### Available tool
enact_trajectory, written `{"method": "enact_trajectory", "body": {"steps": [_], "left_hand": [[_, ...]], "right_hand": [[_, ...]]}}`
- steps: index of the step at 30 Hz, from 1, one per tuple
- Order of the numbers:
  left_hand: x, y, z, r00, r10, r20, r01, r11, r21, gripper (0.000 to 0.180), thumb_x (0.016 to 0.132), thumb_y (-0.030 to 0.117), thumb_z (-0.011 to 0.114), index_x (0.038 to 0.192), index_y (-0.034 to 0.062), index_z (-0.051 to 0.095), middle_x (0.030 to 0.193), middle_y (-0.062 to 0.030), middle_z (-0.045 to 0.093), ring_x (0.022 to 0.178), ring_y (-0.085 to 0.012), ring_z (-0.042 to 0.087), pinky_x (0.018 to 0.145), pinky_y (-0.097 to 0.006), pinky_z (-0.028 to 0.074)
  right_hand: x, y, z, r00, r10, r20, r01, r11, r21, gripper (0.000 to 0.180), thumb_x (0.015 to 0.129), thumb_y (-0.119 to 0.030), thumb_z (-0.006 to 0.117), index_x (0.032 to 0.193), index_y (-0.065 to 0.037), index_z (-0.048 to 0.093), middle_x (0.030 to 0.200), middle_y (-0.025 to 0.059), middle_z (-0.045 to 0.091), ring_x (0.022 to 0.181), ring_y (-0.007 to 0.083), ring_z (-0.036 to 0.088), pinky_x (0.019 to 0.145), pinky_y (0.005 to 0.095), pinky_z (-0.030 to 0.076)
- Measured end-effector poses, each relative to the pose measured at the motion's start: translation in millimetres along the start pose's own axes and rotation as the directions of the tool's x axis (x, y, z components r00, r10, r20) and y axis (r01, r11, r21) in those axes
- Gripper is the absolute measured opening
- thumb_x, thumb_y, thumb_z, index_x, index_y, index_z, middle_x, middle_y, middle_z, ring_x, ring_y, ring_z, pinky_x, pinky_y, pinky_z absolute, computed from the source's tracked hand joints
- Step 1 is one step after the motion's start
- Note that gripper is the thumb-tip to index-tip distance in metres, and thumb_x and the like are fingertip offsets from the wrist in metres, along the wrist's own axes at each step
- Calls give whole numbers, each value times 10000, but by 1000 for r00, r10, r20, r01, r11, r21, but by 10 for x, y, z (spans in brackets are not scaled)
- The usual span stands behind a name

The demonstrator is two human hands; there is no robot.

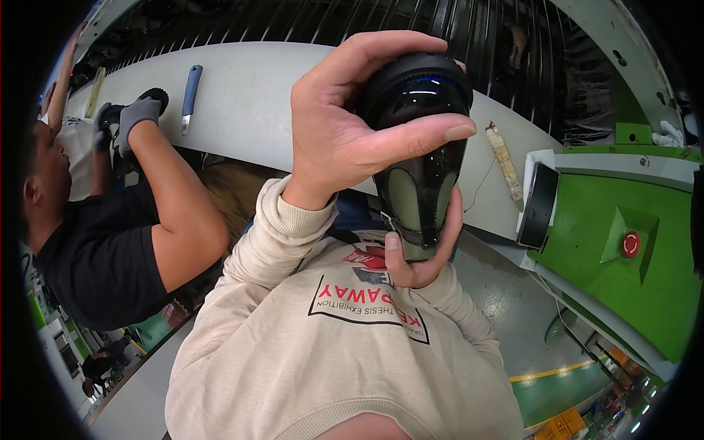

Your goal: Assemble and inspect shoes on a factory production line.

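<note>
A glossy black shoe (438, 165) with a ridged sole edge and a greyish-green inside is held up in front of my chest. My left hand (359, 121) wraps round its toe end, the thumb across the front and the fingers over the top. My right hand (429, 264) grips the heel end from below, thumb on the near side. Part of the shoe's far side is hidden. On the white worktop (246, 95) behind lie a blue-handled knife (191, 99) to the left and a wrapped, tan stick (504, 160) to the right.
At left a person in a black shirt (110, 249) works with grey-gloved hands (139, 117) on a dark object. A green machine (587, 257) with a red push button (631, 244) stands at right. Dark slats (293, 22) run behind the worktop.
</note>
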State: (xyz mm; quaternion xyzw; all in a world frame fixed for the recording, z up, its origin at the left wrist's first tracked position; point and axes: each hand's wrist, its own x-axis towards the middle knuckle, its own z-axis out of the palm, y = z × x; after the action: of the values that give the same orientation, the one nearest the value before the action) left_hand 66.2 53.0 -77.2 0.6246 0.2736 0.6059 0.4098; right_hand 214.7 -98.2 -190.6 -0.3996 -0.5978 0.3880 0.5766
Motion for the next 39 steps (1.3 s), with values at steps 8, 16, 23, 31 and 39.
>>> {"method": "enact_trajectory", "body": {"steps": [8,16,23,31,39], "left_hand": [[5,8,3,999,-26,-40,25,1000,-16,599,768,121,1020,1265,-40,728,1084,-159,820,967,-201,810,878,-333,678],[-21,8,-5,997,-49,-64,48,999,-12,539,766,155,1027,1203,-23,766,1033,-126,821,914,-188,811,835,-306,675],[-57,24,-3,995,-56,-79,55,998,-9,517,780,155,1019,1187,-20,753,1018,-117,817,907,-182,806,827,-305,673],[-65,50,-17,993,-119,-21,115,984,-135,550,784,129,1008,1234,-25,732,1092,-136,813,969,-190,800,878,-324,668],[-61,103,-64,983,-181,9,181,977,-109,561,797,135,1000,1283,-9,759,1092,-126,813,966,-182,796,885,-317,664]], "right_hand": [[10,-14,-9,999,8,31,-7,1000,-14,1068,885,-86,655,1726,47,10,1650,291,316,1495,346,467,1219,441,428],[47,-64,-22,999,8,52,-7,1000,-9,1057,898,-95,668,1730,51,33,1654,284,323,1490,342,470,1221,431,418],[48,-84,-37,998,-7,62,9,1000,-23,1049,904,-97,669,1727,60,37,1654,284,326,1486,342,474,1215,426,419],[45,-94,-44,999,1,55,3,996,-84,1048,899,-103,670,1719,76,42,1632,285,345,1474,339,486,1206,433,432],[42,-81,49,997,-2,-77,-4,996,-87,997,841,-135,705,1647,172,204,1447,287,492,1314,375,569,1134,458,460]]}}
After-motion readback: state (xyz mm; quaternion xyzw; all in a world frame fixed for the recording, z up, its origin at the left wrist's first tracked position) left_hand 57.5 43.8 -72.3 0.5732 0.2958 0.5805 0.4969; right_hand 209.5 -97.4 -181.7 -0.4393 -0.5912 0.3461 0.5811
